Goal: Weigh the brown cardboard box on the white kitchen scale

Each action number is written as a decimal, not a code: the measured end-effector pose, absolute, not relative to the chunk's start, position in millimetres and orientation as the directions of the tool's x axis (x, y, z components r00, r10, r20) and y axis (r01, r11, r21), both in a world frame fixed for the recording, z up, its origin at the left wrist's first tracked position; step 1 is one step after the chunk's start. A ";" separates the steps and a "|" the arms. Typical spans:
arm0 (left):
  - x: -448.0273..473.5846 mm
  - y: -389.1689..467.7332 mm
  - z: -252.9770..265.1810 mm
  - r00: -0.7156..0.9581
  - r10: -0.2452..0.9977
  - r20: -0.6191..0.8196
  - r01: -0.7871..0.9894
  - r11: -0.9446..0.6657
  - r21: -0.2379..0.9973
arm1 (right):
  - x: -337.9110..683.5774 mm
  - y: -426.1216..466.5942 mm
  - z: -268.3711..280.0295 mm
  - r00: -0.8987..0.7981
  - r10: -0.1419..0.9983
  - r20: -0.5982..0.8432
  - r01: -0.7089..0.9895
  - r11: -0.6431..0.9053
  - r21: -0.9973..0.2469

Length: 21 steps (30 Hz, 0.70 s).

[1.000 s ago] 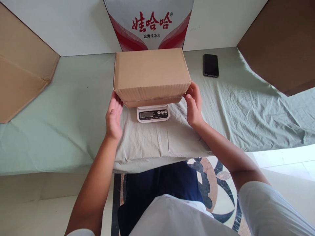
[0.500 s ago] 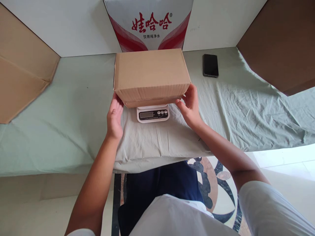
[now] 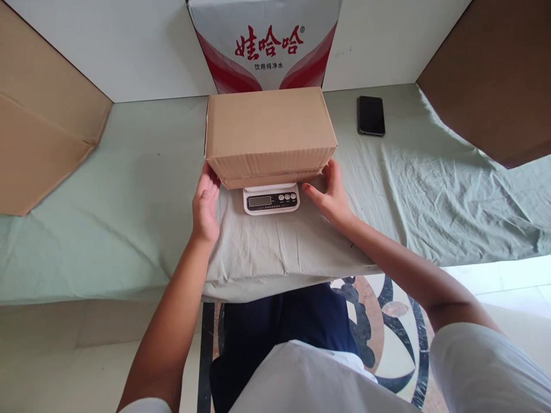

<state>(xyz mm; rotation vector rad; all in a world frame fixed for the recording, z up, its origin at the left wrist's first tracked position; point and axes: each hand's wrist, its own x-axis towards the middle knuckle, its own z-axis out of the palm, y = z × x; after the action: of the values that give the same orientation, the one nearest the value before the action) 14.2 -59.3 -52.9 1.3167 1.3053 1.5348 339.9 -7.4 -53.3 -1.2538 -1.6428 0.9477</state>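
Note:
A closed brown cardboard box [image 3: 271, 123] rests on a small white kitchen scale [image 3: 272, 201], hiding most of its platform. The scale's dark panel, with a blank-looking display and round buttons, shows in front of the box. My left hand [image 3: 205, 203] is open at the box's lower left side, fingers stretched along it and partly hidden at the tips. By the lower right corner, my right hand [image 3: 330, 195] is open, thumb spread away from the fingers and below the box's front edge. Whether the fingertips still touch the cardboard is hard to tell.
Behind the box stands a white and red printed carton [image 3: 267, 46] against the wall. A black smartphone [image 3: 371, 116] lies to the right on the green cloth [image 3: 146, 189]. Large brown cardboard pieces stand at the left [image 3: 47, 115] and right [image 3: 495, 86].
My right hand has slipped lower, its thumb coming off the box's front edge. My left hand keeps its place beside the box. The whole view has shifted slightly.

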 end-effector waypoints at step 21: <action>17.1 -59.5 -52.5 -0.204 0.942 0.265 0.056 -0.259 0.964 | 298.2 -34.4 -30.6 -0.106 0.990 -0.089 0.860 0.046 -0.508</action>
<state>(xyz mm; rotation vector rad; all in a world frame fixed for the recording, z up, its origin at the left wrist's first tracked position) 17.1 -59.5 -52.5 1.3197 1.2496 1.5543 298.2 -34.4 -30.6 -1.8813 -2.0416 0.6499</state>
